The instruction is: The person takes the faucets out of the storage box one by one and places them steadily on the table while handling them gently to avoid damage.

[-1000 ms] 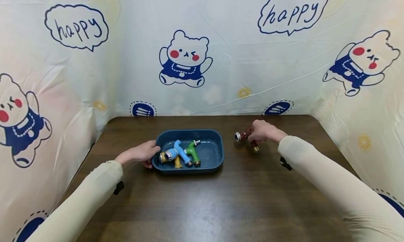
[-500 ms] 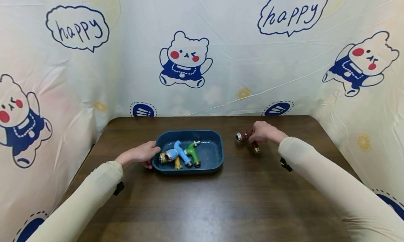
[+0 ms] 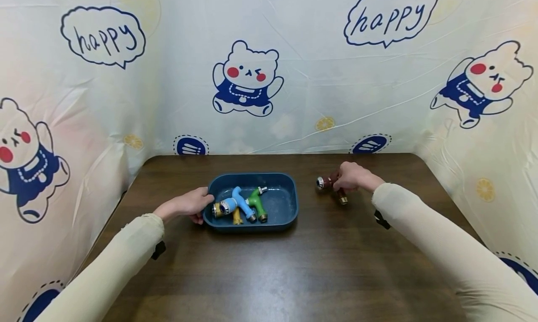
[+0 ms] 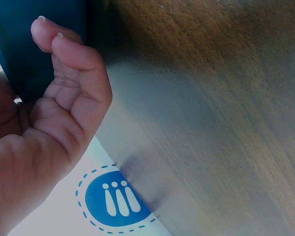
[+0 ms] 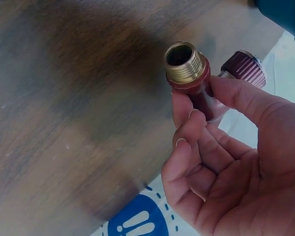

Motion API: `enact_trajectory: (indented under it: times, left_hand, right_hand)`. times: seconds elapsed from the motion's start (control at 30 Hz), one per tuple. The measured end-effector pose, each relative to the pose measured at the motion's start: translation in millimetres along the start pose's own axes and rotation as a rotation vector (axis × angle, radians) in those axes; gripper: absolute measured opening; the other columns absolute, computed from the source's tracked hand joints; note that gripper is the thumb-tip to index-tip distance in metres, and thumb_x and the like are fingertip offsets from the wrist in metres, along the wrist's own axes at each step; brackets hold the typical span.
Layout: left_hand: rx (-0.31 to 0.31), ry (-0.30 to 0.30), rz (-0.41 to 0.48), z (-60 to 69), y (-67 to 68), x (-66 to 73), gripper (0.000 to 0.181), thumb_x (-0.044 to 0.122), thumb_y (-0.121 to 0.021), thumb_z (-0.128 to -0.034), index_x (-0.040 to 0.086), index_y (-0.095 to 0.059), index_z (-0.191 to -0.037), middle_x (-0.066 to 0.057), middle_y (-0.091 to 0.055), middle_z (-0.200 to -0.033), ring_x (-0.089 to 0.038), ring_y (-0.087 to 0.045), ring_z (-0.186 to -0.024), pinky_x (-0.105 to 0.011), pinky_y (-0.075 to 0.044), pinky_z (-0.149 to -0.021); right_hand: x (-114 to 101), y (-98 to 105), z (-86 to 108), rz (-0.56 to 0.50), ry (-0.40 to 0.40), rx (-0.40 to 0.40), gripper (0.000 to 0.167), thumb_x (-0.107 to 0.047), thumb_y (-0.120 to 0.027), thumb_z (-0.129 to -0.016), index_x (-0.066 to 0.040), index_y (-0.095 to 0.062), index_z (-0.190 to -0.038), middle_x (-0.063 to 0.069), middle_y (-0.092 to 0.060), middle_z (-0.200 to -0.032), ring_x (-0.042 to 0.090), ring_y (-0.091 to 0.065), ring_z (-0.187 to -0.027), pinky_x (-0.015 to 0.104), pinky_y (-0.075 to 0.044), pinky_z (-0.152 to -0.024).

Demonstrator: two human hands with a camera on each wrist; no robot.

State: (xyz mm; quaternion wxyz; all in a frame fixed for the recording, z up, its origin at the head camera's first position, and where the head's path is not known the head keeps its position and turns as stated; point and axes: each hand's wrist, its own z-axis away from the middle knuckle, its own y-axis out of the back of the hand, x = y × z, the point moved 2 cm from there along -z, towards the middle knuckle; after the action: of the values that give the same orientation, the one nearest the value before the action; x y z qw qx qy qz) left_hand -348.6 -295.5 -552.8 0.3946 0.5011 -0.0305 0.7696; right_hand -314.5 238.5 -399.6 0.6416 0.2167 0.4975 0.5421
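A dark blue tray (image 3: pixel 275 224) stands on the table, and my left hand (image 3: pixel 189 203) grips its left end, thumb at the rim and fingers curled against the outer wall (image 4: pixel 39 73). Inside the tray lie a light-blue tap (image 3: pixel 239 201), a green tap (image 3: pixel 257 203) and a yellow tap (image 3: pixel 237 216), partly covered by the blue one. To the right of the tray, my right hand (image 3: pixel 355 176) pinches a dark red tap (image 5: pixel 201 93) between thumb and fingers. Its brass threaded end faces the right wrist camera, and its ribbed knob (image 5: pixel 245 69) points away.
The brown wooden table (image 3: pixel 260 275) extends in front of and around the tray. A printed curtain (image 3: pixel 302 88) with bears and lettering hangs behind the table and along both sides.
My right hand, with the red tap, has shifted slightly to the right. The left hand, the tray and the taps in it stay where they were.
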Motion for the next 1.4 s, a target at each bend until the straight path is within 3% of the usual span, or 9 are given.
enact_trajectory:
  times: [0.17,0.77,1.0,1.23,1.4]
  left_hand:
    - [0.001,0.008,-0.005,-1.4,1.3,-1.9,0.038,0.032,-0.052,-0.1094,0.001,-0.048,-0.132,-0.030,-0.069,-0.091,-0.046,-0.071,-0.066,-0.058,-0.064,-0.061]
    - [0.002,0.002,0.000,1.6,-0.3,0.7,0.036,0.031,-0.052,-0.1093,0.001,-0.049,-0.129,-0.029,-0.068,-0.093,-0.044,-0.071,-0.066,-0.057,-0.064,-0.060]
    - [0.006,0.002,0.002,1.4,-0.8,-1.6,0.038,0.033,-0.054,-0.1092,0.001,-0.049,-0.130,-0.029,-0.068,-0.093,-0.045,-0.071,-0.066,-0.057,-0.064,-0.061]
    - [0.003,0.008,-0.008,1.3,0.9,-1.3,0.040,0.034,-0.054,-0.1090,0.001,-0.049,-0.130,-0.029,-0.068,-0.094,-0.046,-0.071,-0.068,-0.058,-0.064,-0.063]
    - [0.001,0.007,-0.018,3.0,-0.4,1.4,0.041,0.036,-0.054,-0.1089,0.001,-0.048,-0.131,-0.029,-0.068,-0.094,-0.044,-0.071,-0.067,-0.056,-0.064,-0.062]
  right_hand:
    - [1,0,1.5,-0.016,0.003,-0.012,0.025,-0.014,-0.073,-0.092,-0.004,-0.074,-0.114,0.006,-0.067,-0.064,0.011,-0.052,-0.049,0.023,-0.042,-0.044]
    - [6,-2,0.1,-0.011,-0.016,-0.025,0.028,-0.017,-0.073,-0.094,-0.007,-0.072,-0.119,0.009,-0.069,-0.069,0.015,-0.056,-0.054,0.024,-0.043,-0.044]
    - [9,-3,0.5,-0.007,-0.035,-0.030,0.025,-0.017,-0.073,-0.094,-0.006,-0.072,-0.116,0.009,-0.067,-0.068,0.015,-0.056,-0.054,0.023,-0.042,-0.044]
    - [10,-1,2.8,0.026,-0.056,-0.024,0.016,-0.020,-0.074,-0.093,-0.004,-0.074,-0.096,0.008,-0.066,-0.065,0.013,-0.054,-0.052,0.023,-0.041,-0.042]
    - [12,-1,2.8,0.020,-0.037,-0.019,0.021,-0.018,-0.074,-0.092,-0.006,-0.073,-0.110,0.007,-0.065,-0.065,0.014,-0.055,-0.053,0.023,-0.042,-0.043]
